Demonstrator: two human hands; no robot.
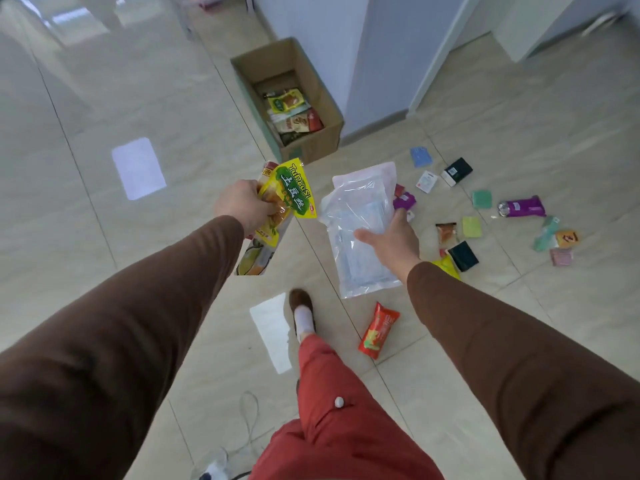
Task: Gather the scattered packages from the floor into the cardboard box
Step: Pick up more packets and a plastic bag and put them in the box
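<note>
My left hand point(244, 205) grips a bunch of yellow and green snack packets point(289, 194), held up in front of me. My right hand point(393, 239) holds large clear plastic bags point(356, 223) with pale blue contents, thumb on top. The open cardboard box point(313, 147) stands ahead on the floor beside a white wall, with several snack packets point(294, 110) inside. A red packet point(378, 330) lies on the floor near my right foot. Several small packages are scattered to the right, among them a purple pack point(523, 206) and a black box point(458, 171).
A white wall corner point(377, 81) stands right behind the box. My foot in a brown shoe point(302, 308) and red trouser leg are below my hands. A white cable point(249, 420) lies on the tiles at the bottom. The shiny tiled floor stretches to the left.
</note>
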